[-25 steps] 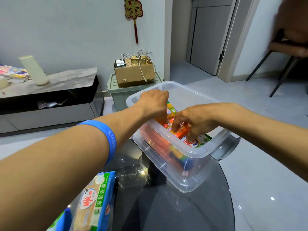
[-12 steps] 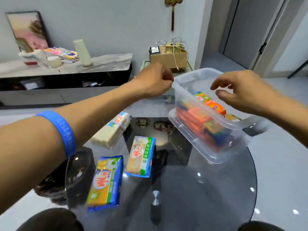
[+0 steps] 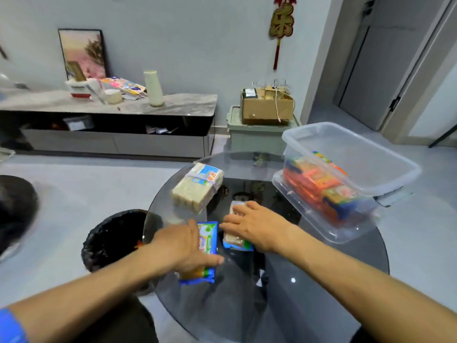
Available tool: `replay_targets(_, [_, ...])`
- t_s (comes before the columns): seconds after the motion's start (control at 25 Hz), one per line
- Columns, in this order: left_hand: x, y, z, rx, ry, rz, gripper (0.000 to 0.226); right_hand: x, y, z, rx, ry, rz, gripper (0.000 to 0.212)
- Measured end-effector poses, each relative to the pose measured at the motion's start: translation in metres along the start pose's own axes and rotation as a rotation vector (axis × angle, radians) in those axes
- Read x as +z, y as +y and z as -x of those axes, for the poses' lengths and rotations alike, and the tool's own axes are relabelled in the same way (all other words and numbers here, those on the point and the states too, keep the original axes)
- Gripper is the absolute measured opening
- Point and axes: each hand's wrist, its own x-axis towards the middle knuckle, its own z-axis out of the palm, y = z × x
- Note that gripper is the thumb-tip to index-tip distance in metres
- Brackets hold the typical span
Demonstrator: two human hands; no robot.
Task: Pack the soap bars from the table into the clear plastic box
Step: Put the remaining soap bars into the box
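The clear plastic box [image 3: 393, 169] stands at the right edge of the round glass table [image 3: 309, 293], with several orange and blue soap packs inside. My left hand [image 3: 183, 246] grips a yellow soap bar in a blue wrapper [image 3: 206, 243], thumb along its right side. My right hand [image 3: 257, 225] lies flat on a pale soap bar in a blue wrapper [image 3: 235, 240] beside it, fingers spread; a grip is not visible. Farther back lies a bundle of pale soap bars [image 3: 197, 188] in clear wrap.
A black bin [image 3: 116, 238] stands on the floor under the table's left edge. Behind are a low cabinet [image 3: 111, 125] with clutter on top and a green crate [image 3: 254, 137] bearing a cardboard box [image 3: 267, 105]. A door is at the back right.
Both hands have left the box and come down to the two wrapped soap bars in the middle of the table. My view has swung left and down.
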Motion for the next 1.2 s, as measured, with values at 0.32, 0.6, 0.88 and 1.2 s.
replay_targets(0.32, [-0.046,0.027,-0.003,0.037,0.128,0.252,0.063,-0.008,0.033,0.059,0.128,0.286,-0.031,0.05])
replay_targets(0.6, [-0.201,0.119,-0.062,0.34,0.536,0.413,0.044,-0.101,0.165,0.167,0.467,0.414,-0.219,0.077])
replay_targets(0.88, [-0.232,0.242,-0.172,0.519,0.305,0.042,0.084,-0.027,0.231,0.146,0.488,-0.008,-0.305,0.071])
replay_targets(1.2, [-0.187,0.255,-0.199,0.574,0.295,-0.156,0.055,0.025,0.228,0.127,0.374,0.061,-0.209,0.058])
